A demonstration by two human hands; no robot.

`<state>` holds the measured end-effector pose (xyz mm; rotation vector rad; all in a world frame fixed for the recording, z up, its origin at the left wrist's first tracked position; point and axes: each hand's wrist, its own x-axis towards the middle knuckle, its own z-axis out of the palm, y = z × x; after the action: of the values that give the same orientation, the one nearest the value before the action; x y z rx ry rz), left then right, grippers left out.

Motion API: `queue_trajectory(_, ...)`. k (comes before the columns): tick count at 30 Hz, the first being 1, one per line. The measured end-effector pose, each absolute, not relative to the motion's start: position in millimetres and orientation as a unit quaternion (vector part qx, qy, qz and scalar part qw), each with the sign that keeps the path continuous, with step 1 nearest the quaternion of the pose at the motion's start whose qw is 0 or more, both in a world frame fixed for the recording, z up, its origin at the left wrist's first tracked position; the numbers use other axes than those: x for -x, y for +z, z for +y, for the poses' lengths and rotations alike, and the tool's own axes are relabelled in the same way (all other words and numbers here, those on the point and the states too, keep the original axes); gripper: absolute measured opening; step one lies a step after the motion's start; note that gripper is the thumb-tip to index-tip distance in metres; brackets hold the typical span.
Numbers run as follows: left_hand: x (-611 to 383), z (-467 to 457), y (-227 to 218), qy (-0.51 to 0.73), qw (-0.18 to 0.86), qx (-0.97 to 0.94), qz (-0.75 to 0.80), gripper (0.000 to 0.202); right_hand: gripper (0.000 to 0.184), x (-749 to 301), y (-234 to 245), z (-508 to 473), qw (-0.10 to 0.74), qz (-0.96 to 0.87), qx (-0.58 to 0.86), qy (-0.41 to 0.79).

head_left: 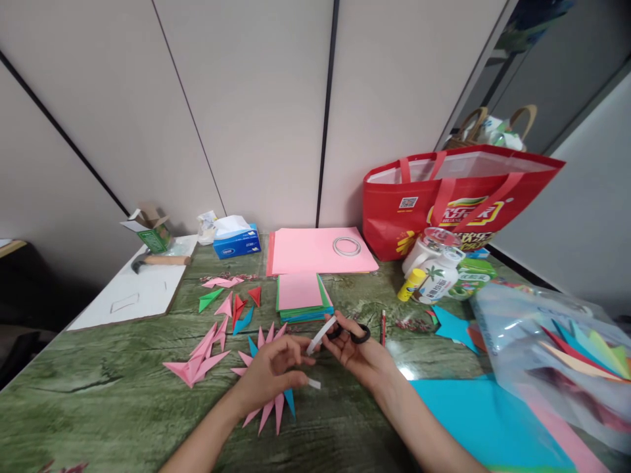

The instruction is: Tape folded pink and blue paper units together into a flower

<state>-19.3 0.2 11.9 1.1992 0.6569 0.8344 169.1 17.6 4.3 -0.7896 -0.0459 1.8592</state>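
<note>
My right hand point(362, 358) is closed around black-handled scissors point(363, 334); the blades are mostly hidden. A white strip point(321, 335), looking like tape, runs from the right fingertips down to the fingers of my left hand point(276, 368). My left hand is curled, and a short white end point(314, 383) sticks out by its thumb tip. Below the left hand lies a folded-paper star point(266, 414) with pink and blue points, partly covered by that hand. Left of it rest folded pink paper pieces point(192, 368).
Behind the hands are stacked coloured paper squares point(300, 292) and pink sheets point(315, 246) with a tape ring point(347, 246). A hammer point(160, 260) lies left; a tissue box point(236, 243) stands behind. To the right are a glue stick point(412, 284), red bag point(394, 210) and blue paper point(483, 420).
</note>
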Motion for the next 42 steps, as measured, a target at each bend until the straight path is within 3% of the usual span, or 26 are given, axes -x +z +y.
queue_trajectory(5, 17.1, -0.9, 11.1, 0.394, 0.692, -0.541, 0.271, 0.055, 0.019, -166.3, -1.5, 14.7, 0.521, -0.033, 0.349, 0.779)
queue_trajectory(11, 20.2, 0.4, 11.4, 0.374, 0.652, -0.590, 0.296, 0.027, 0.010, -168.1, -1.7, 17.4, 0.523, -0.018, 0.349, 0.778)
queue_trajectory(18, 21.9, 3.5, 10.0, 0.406, 0.707, -0.522, 0.251, 0.027, 0.006, -169.9, -1.9, 21.4, 0.518, -0.001, 0.336, 0.786)
queue_trajectory(22, 26.5, 6.5, 14.3, 0.440, 0.719, -0.483, 0.239, 0.030, 0.023, -169.9, 2.4, 13.3, 0.502, -0.143, 0.352, 0.777)
queue_trajectory(24, 30.6, 7.8, 16.6, 0.451, 0.711, -0.479, 0.246, 0.033, 0.033, -171.2, 6.4, 6.7, 0.457, -0.290, 0.333, 0.772)
queue_trajectory(26, 34.4, 8.6, 17.4, 0.456, 0.706, -0.479, 0.254, 0.033, 0.041, -172.2, 9.6, 0.2, 0.355, -0.429, 0.280, 0.782)
queue_trajectory(30, 37.9, 9.3, 14.4, 0.445, 0.695, -0.505, 0.253, 0.031, 0.050, -170.0, 10.8, -6.6, 0.224, -0.521, 0.237, 0.788)
queue_trajectory(37, 35.6, 8.6, 13.5, 0.430, 0.686, -0.534, 0.245, 0.030, 0.054, -167.3, 3.2, -5.5, 0.197, -0.506, 0.209, 0.813)
queue_trajectory(42, 31.0, 6.2, 15.5, 0.403, 0.692, -0.552, 0.230, 0.028, 0.050, -166.8, -3.8, -5.9, 0.232, -0.451, 0.199, 0.838)
